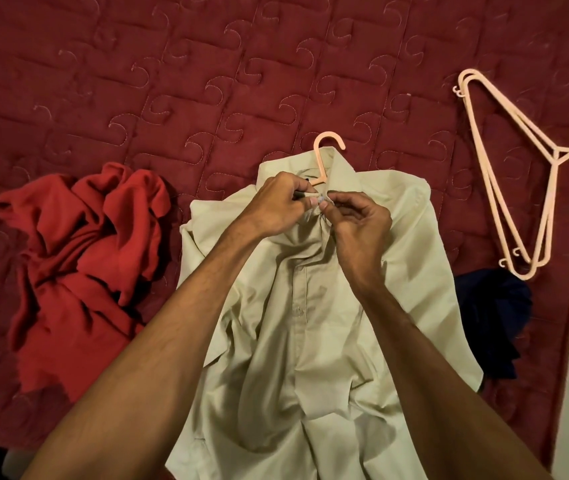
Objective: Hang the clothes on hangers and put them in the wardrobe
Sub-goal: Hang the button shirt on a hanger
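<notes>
Fingers (314, 201) of left hand (278, 206) and right hand (359, 220) pinch the beige shirt (297, 323) at its collar; forearms extended, converging.

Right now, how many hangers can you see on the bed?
3: one hanger inside the shirt, hook out at the collar; two stacked hangers on the bedspread at right. More could hide in that stack.

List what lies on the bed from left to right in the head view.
Red garment → beige shirt, its collar pinched by the left hand and right hand → stack of empty hangers.
</notes>
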